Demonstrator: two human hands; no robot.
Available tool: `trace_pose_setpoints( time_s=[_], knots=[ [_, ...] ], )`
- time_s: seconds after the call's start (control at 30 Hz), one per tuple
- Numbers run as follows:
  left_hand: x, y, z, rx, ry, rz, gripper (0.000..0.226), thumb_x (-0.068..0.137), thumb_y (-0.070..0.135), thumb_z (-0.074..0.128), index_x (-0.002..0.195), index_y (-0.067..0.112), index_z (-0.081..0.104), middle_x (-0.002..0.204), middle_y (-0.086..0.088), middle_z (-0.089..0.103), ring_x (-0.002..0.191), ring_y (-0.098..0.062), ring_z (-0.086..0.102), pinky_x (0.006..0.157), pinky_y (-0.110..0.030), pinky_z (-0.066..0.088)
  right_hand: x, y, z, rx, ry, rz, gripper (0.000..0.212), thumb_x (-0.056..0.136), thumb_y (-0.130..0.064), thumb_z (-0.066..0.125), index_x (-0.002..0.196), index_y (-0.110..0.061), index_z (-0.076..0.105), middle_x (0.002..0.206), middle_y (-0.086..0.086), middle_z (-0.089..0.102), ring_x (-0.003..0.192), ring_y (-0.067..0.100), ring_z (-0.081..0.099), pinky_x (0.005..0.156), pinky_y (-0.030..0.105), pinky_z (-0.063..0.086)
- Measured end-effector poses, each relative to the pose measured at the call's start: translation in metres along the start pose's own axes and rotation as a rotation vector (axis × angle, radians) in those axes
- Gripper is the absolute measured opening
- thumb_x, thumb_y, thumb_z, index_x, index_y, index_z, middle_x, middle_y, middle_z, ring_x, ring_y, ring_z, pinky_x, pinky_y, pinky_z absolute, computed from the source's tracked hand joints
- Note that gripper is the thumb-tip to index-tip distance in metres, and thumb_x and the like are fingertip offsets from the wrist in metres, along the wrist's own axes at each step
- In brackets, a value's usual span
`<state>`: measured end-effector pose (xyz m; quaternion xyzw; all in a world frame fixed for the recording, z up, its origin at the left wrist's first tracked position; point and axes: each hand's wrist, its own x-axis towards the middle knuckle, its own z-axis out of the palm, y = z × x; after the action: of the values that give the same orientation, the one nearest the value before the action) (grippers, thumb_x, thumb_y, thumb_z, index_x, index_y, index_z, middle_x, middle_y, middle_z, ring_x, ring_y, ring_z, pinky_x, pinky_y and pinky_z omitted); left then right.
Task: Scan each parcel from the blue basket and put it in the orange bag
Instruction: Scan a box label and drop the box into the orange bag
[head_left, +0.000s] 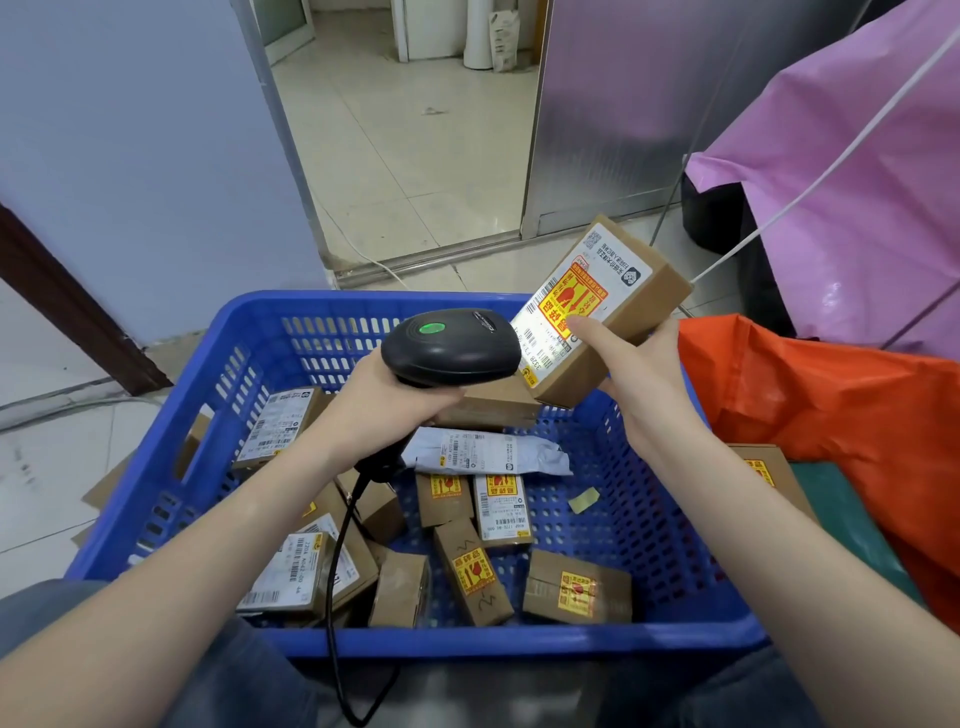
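Tiled floor lies beyond the blue basket (249, 415); above its far rim my right hand (644, 374) grips a stiff, light-looking parcel (623, 312) by its lower end. My left hand (395, 400) clasps the scanner (452, 345) just beside its label; fragile stickers suggest gentle handling.

Blue wall (130, 130) left, tiled floor (405, 156) thru open doorway.

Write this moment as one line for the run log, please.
step: scanning | left hand: holds scanner, green light on | right hand: holds cardboard parcel, label toward scanner | blue basket: parcels remain
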<state>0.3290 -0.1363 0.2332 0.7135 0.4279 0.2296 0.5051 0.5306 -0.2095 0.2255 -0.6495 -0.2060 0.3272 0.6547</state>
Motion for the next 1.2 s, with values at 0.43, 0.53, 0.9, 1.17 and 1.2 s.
trace_pose_setpoints(
  time_s=[0.43, 0.53, 0.9, 1.17, 1.2],
  knots=[
    [-0.002, 0.002, 0.001, 0.096, -0.022, 0.019, 0.013, 0.078, 0.013, 0.070, 0.077, 0.024, 0.062, 0.049, 0.012, 0.059, 0.051, 0.000, 0.053, 0.058, -0.022, 0.044, 0.005, 0.000, -0.002, -0.003, 0.011, -0.010, 0.072, 0.074, -0.021, 0.080, 0.131, -0.020, 0.036, 0.121, -0.004, 0.060, 0.112, 0.017, 0.060, 0.096, 0.049, 0.050],
    [-0.003, 0.003, 0.001, 0.099, -0.028, 0.027, 0.013, 0.078, 0.013, 0.070, 0.078, 0.023, 0.063, 0.049, 0.011, 0.058, 0.050, 0.000, 0.053, 0.058, -0.022, 0.044, 0.007, 0.001, -0.003, -0.008, 0.012, -0.009, 0.072, 0.074, -0.021, 0.080, 0.131, -0.019, 0.036, 0.123, -0.003, 0.059, 0.112, 0.018, 0.060, 0.096, 0.049, 0.050],
    [0.001, -0.001, 0.000, 0.079, 0.039, 0.000, 0.007, 0.080, 0.016, 0.070, 0.086, 0.015, 0.066, 0.061, 0.001, 0.062, 0.058, -0.008, 0.057, 0.061, -0.025, 0.048, 0.005, -0.001, -0.002, -0.039, 0.010, -0.013, 0.070, 0.076, -0.021, 0.079, 0.131, -0.021, 0.036, 0.120, -0.007, 0.057, 0.113, 0.016, 0.058, 0.098, 0.049, 0.049],
    [-0.001, 0.006, 0.002, -0.021, 0.055, 0.028, 0.015, 0.079, 0.023, 0.075, 0.089, 0.029, 0.066, 0.064, 0.008, 0.068, 0.061, 0.002, 0.061, 0.057, -0.011, 0.047, 0.001, -0.013, -0.016, -0.099, -0.052, -0.079, 0.054, 0.080, -0.016, 0.075, 0.119, -0.027, 0.040, 0.112, -0.011, 0.058, 0.099, 0.003, 0.058, 0.076, 0.023, 0.051],
    [-0.001, 0.009, 0.005, -0.030, 0.053, 0.040, 0.014, 0.079, 0.023, 0.075, 0.088, 0.029, 0.066, 0.066, 0.007, 0.068, 0.062, 0.003, 0.061, 0.057, -0.010, 0.047, 0.002, -0.018, -0.022, -0.106, -0.050, -0.095, 0.054, 0.080, -0.015, 0.075, 0.120, -0.026, 0.040, 0.111, -0.011, 0.058, 0.098, 0.002, 0.058, 0.071, 0.020, 0.049]
  ],
)
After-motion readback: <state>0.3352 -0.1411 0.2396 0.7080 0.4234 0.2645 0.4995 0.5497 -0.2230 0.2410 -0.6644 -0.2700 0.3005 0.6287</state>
